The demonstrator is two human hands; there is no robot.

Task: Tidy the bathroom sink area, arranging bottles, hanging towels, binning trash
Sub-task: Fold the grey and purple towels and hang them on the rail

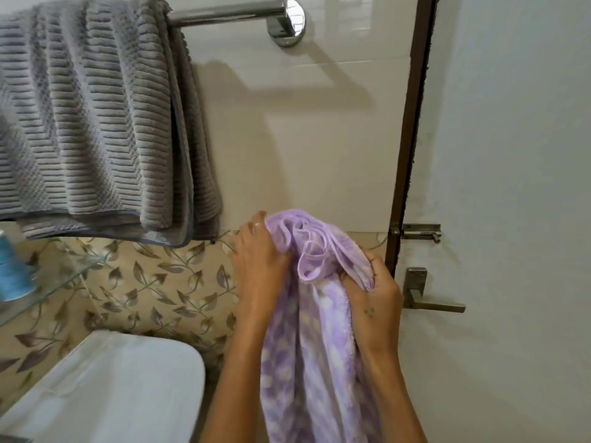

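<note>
Both sets of fingers (379,276) are curled tight, left hand (259,266) and right hand (374,292) bunching the top of the soft lilac patterned towel (307,330), which hangs limp below the chrome wall rail (230,14). It looks light and floppy, so gripping the hem corners should help it spread beside the grey ribbed towel (96,123).

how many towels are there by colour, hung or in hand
grey towel, hung on the towel bar: 1
purple towel, gripped by left hand and right hand: 1
total: 2
</note>
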